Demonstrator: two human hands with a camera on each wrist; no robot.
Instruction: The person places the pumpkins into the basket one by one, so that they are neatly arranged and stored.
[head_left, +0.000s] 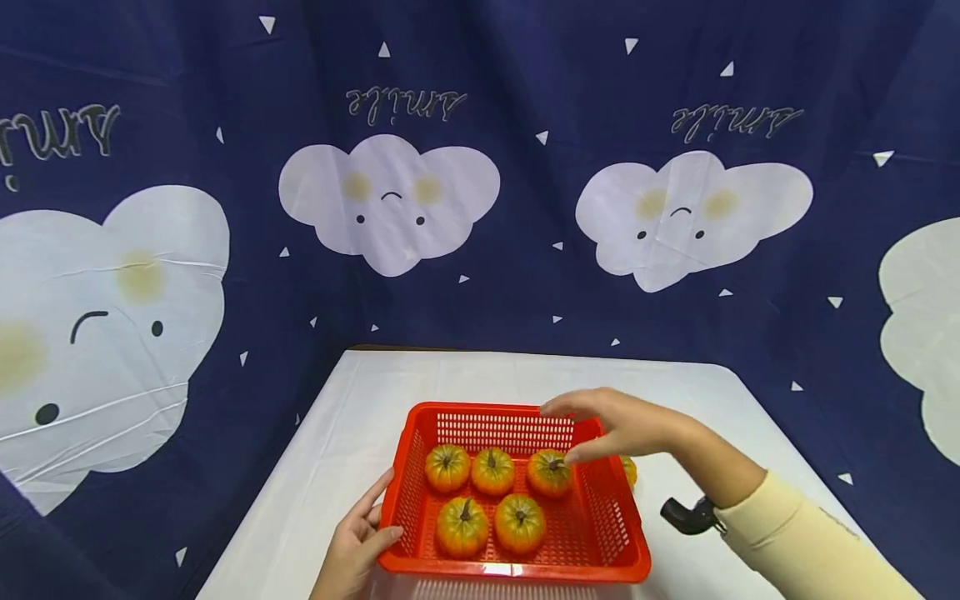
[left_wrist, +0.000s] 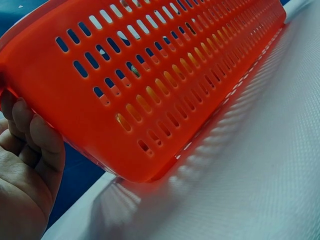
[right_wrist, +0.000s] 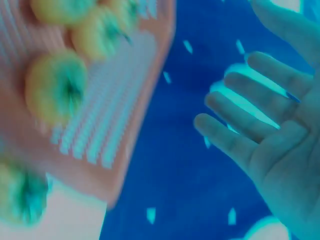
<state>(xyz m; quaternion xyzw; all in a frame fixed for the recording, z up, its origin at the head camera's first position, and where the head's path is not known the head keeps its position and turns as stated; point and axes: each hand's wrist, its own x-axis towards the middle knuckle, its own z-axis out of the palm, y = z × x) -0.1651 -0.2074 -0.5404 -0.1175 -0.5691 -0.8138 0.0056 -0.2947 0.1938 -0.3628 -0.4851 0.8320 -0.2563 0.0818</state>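
Observation:
A red plastic basket with slotted walls holds several small orange-yellow pumpkins. My left hand grips the basket's left rim, thumb over the edge. In the left wrist view its curled fingers show against the outer wall. Above the basket's right side is my right hand, its fingers spread and holding nothing. The right wrist view shows the empty palm. One more pumpkin lies outside the basket by its right wall, partly hidden in the head view.
The basket is on a table with a white cloth. Dark blue fabric printed with white clouds hangs behind and around the table. A black device sits at the right wrist, near the cream sleeve.

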